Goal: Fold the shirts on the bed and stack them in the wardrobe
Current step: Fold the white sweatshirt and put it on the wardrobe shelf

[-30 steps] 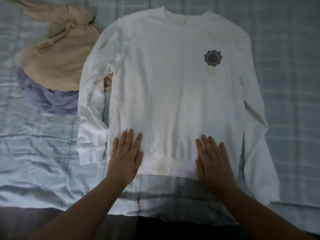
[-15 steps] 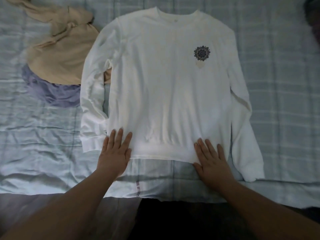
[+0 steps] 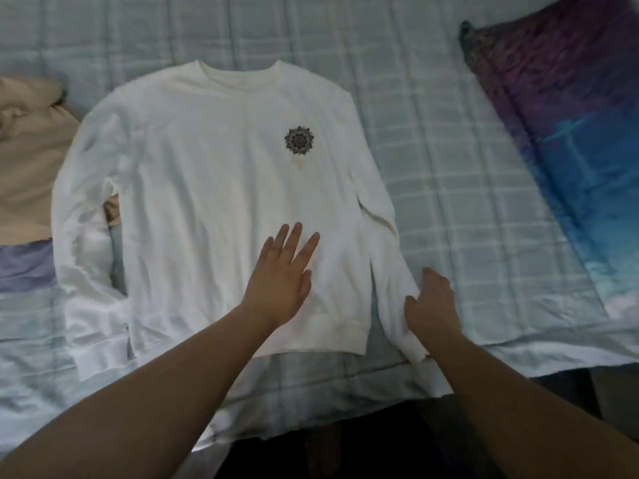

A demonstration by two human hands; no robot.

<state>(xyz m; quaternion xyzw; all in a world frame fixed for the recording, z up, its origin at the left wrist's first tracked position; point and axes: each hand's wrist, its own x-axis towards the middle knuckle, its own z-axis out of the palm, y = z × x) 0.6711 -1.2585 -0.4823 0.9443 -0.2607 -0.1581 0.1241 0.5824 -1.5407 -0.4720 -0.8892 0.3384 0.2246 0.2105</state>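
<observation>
Head view, logged from my remote station. Item: white shirt [image 3: 214, 202], laid flat, face up, on the checked bed sheet [image 3: 449, 167]; long axis ran 12 to 6 o'clock, collar at 12, hem at 6 near the bed edge. Left hand [image 3: 281, 278] lay flat on the lower front, fingers straight and spread. Right hand [image 3: 430, 305] curled round the sleeve [image 3: 390, 281] at 4 o'clock. Beige garment [image 3: 31, 160] and purple garment [image 3: 24, 267] touched the 9 o'clock side; bare sheet lay toward 3, before the dark pillow [image 3: 570, 140].
</observation>
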